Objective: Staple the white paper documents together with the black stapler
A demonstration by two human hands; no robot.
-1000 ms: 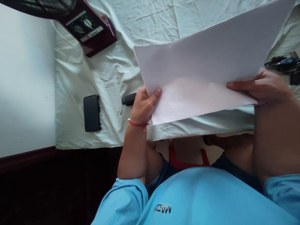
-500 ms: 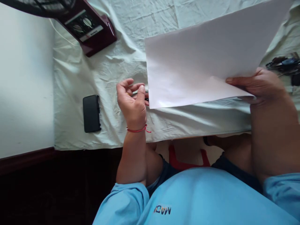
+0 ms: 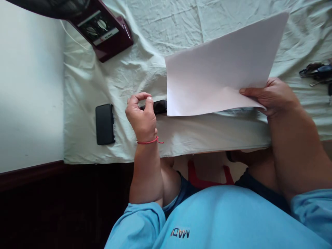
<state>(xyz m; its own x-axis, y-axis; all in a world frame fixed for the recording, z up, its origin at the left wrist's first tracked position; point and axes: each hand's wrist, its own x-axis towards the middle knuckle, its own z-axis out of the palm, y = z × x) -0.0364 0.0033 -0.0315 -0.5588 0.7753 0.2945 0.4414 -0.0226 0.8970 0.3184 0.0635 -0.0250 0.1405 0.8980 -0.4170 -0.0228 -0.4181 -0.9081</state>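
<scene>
My right hand (image 3: 272, 97) grips the lower right edge of a large white sheet of paper (image 3: 220, 69) and holds it tilted above the cloth-covered table (image 3: 207, 131). My left hand (image 3: 141, 116) is off the paper, with thumb and forefinger pinched together on the left end of a small black bar-shaped object (image 3: 158, 106). That object lies on the cloth, and its right end is hidden under the paper's lower left corner. A red thread bracelet circles my left wrist.
A black phone (image 3: 105, 123) lies flat left of my left hand. A dark red box with dials (image 3: 103, 29) stands at the back left. Keys and dark small items (image 3: 317, 71) lie at the right edge. A white wall runs along the left.
My left hand let go of the paper's left corner and closed its fingertips on the black object. The right hand kept the paper, which shifted right and down.
</scene>
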